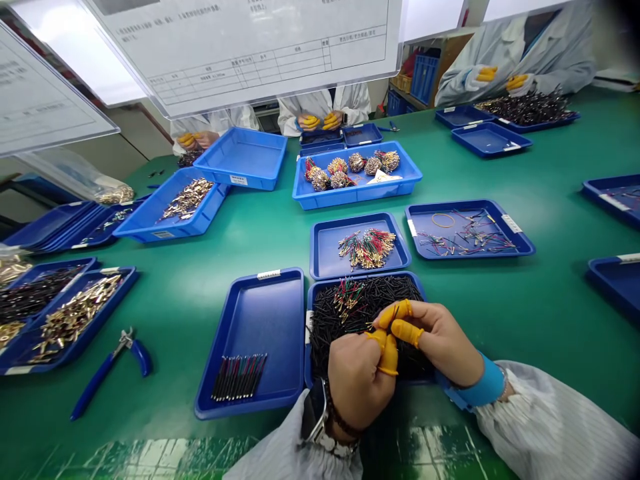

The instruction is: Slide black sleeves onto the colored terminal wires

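Both hands meet above a blue tray [309,333] filled with black tubes [325,340], on which lie a few coloured wires with gold ends [349,298]. My left hand [363,373] is closed, its yellow-capped thumb and finger pinched on something I cannot make out. My right hand [440,337] touches it from the right, its yellow-capped fingertips closed round a thin dark piece. In the tray to the left [265,313], a row of black-sleeved wires [240,377] lies side by side. Behind the tubes, another tray [325,240] holds a fan of coloured wires [370,249].
Blue-handled cutters [114,367] lie at the left, near trays of gold parts [80,313]. A tray with loose wires [470,230] is at the right. Farther back are a bin of wire bundles [357,193], hanging papers [250,47] and other people's gloved hands [320,122].
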`<state>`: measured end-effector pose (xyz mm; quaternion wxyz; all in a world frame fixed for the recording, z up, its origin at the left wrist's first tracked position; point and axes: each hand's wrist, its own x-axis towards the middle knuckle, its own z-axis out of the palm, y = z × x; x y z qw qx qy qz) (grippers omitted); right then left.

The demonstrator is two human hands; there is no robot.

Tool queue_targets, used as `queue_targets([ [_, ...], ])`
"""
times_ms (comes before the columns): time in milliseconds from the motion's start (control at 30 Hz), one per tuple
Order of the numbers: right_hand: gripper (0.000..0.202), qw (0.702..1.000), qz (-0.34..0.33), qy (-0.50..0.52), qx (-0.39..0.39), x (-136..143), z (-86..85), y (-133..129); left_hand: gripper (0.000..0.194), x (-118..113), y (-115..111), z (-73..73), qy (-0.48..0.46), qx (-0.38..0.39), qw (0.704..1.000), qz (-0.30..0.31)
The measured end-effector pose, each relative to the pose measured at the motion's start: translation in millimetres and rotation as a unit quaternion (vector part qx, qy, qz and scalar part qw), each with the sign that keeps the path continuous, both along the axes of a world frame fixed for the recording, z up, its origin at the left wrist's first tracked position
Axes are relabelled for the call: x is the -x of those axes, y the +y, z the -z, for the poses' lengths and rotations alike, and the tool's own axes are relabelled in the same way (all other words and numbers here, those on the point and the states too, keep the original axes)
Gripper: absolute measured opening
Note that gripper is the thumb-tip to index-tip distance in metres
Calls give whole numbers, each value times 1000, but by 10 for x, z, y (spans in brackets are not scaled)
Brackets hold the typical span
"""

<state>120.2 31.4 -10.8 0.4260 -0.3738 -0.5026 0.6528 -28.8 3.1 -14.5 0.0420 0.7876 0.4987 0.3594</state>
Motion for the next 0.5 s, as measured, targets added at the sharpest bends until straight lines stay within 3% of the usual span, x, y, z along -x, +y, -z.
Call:
queue_targets([
  [233,13,998,27,50,1,-25,75,2,36,14,12,4,9,17,1000,13],
  [400,12,999,6,-21,-42,-1,-10,-9,36,18,10,52,21,-14,1000,8],
  [500,10,994,30,-68,-77,21,-28,-47,36,-29,16,71,28,-39,999,5],
])
